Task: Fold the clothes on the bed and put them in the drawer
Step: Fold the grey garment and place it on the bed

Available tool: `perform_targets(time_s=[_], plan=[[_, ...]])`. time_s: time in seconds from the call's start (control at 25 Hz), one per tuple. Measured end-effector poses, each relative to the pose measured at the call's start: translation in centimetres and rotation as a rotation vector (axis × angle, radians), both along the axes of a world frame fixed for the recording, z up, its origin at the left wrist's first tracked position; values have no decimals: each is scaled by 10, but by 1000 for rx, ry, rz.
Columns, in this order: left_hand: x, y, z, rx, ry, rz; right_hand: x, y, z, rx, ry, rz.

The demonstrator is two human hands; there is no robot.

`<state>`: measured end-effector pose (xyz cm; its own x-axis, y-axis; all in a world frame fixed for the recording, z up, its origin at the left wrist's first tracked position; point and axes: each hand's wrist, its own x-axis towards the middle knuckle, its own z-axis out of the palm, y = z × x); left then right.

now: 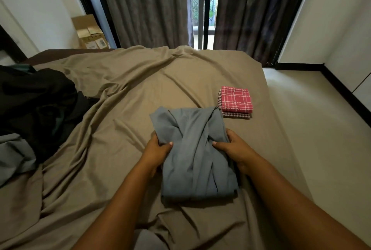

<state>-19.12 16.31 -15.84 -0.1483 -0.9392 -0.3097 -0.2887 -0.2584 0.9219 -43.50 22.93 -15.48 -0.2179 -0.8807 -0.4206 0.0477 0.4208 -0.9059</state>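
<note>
- While it lies half-folded on the bed's tan sheet (120, 89), the blue-grey garment (192, 153) is gripped on both its sides, near the bed's near edge.
- The left hand (158, 149) clamps the garment's left edge, thumb on top and fingers curled under the cloth.
- The right hand (234, 147) holds the right edge the same way, thumb pressed on top.
- Just beyond the garment's far right corner sits a folded red checked cloth (235, 100), stacked on a folded brown checked cloth (236, 114); the garment's corner comes very close to the stack, and I cannot tell whether they touch.
- A heap of dark clothes (40, 105) is piled at the left side of the bed, well apart from the hands, with a grey-blue cloth (14, 153) lying against its near side.
- The sheet is rumpled into long ridges between the heap and the garment.
- Behind the bed hang dark curtains (144, 8), parted at a window gap (202, 4); cardboard boxes (90, 33) stand in the far left corner.
- Pale floor (311, 109) runs along the bed's right side.
- Counted: two hands, one held garment, two folded checked cloths, one dark heap, two curtains; the number of boxes cannot be told.
</note>
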Motion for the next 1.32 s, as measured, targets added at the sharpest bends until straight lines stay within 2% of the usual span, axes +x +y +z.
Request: perform_targets(time_s=[0.04,0.12,0.16,0.2,0.28,0.36,0.48,0.56,0.6,0.68,0.84,0.96,1.04,1.2,1.32], plan=[[-5,5,0,-68,-122,48,3,-4,1,45,99,-20],[-13,20,4,-278,-527,139,10,-5,-2,80,485,-66],[-18,28,8,-396,-688,129,16,-2,-4,21,709,-96],[-25,36,13,-465,-774,74,25,3,-3,-76,843,-119],[-41,51,18,-421,-881,-66,43,8,1,-229,811,-85],[-53,63,15,-445,-982,-119,57,9,2,-222,734,-15],[-58,75,11,-730,-913,-85,57,2,2,-118,598,-12],[-61,81,9,-897,-871,-127,51,-4,7,-72,366,-74],[-63,84,9,-923,-841,-165,49,-6,10,-51,261,-99],[-66,83,15,-714,-658,-232,45,-10,16,4,144,-144],[-56,52,22,-170,-312,-14,45,-11,18,66,-222,-240],[-54,29,21,128,-84,16,49,-8,21,21,-427,-248],[-55,20,21,157,-4,63,48,-9,18,20,-367,-223],[-50,9,18,116,17,149,44,-2,16,96,-62,-151],[-38,6,12,80,-25,216,37,3,15,72,-53,-267]])
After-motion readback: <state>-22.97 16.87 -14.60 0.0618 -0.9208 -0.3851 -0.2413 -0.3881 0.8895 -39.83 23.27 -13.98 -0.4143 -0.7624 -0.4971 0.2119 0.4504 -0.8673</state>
